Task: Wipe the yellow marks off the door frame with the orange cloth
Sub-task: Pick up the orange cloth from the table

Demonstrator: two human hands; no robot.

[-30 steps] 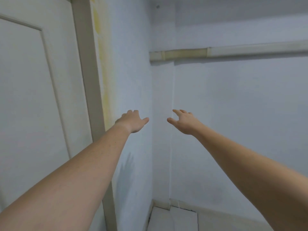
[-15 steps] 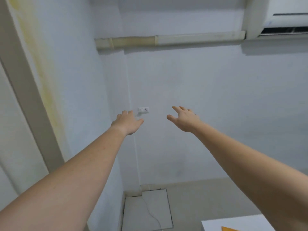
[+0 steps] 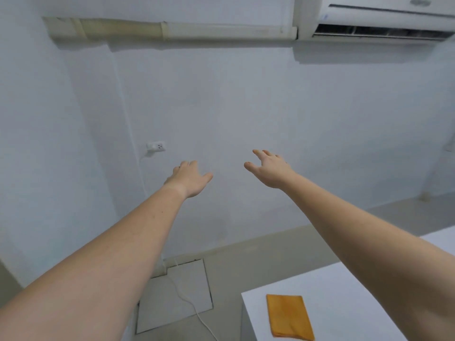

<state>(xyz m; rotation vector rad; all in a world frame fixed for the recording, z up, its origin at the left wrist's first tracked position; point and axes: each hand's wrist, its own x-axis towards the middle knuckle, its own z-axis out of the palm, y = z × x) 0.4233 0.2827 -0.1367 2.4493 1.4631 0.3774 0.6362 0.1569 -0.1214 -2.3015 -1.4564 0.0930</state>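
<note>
A folded cloth (image 3: 289, 316) lies on a table (image 3: 344, 303) below the right hand (image 3: 269, 171); a wall socket (image 3: 156, 145) sits just left of (and above) the left hand (image 3: 189, 178).

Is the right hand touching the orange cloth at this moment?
Apart. In the head view the right hand is raised, open, in front of the wall, while the orange cloth lies folded on the white table far below it.

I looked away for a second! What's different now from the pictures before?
The view swung right: the door frame and its yellow marks slid out of sight, while the air conditioner, the white table and the folded orange cloth on it came into view. Nothing was picked up or let go. The left hand and right hand stay stretched out, open and empty, side by side.
</note>
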